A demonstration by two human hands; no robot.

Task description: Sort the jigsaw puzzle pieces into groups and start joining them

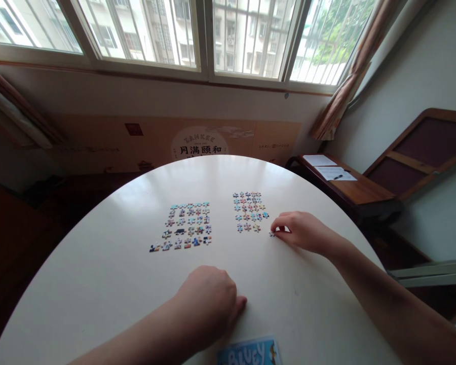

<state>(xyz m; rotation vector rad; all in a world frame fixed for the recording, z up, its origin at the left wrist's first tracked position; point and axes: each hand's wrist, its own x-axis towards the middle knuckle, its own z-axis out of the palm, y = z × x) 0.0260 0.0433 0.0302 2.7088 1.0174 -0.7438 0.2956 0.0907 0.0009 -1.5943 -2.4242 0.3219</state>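
White at the edge and too small to read closely, a puzzle piece [271, 234] sits at the fingertips of the right hand [301, 230]. The thumb and forefinger are bent into a loop, their tips closed on the piece low over the pale table [99, 294], just right of the nearest row in the right group of pieces [247, 228]. Whether the piece touches the tabletop cannot be told.

That group stands in five short rows, the nearest one shorter, with pieces in blue, red and yellow tones. To its left, across a bare strip, the left group of pieces [191, 231] spreads wider, also in five rows, with dark and black-and-white pieces among those nearest.

The left hand [213, 299] is nearer the person, back upward, its fingers curled under and the thumb reaching out to the right. Its fingertips are hidden, so whether it holds anything cannot be told. Just beyond its near side lies a blue box [247, 355] lettered "BLUEY", partly cut off by the near edge of the view.

Past the table's far rim, a peach-coloured panel [235, 144] bears "ZANKEE" and Chinese characters, below barred windows [243, 38]. At the far right, papers [319, 160] and a dark pen [338, 177] rest on a wooden bench [376, 188], near a gathered curtain [345, 96].
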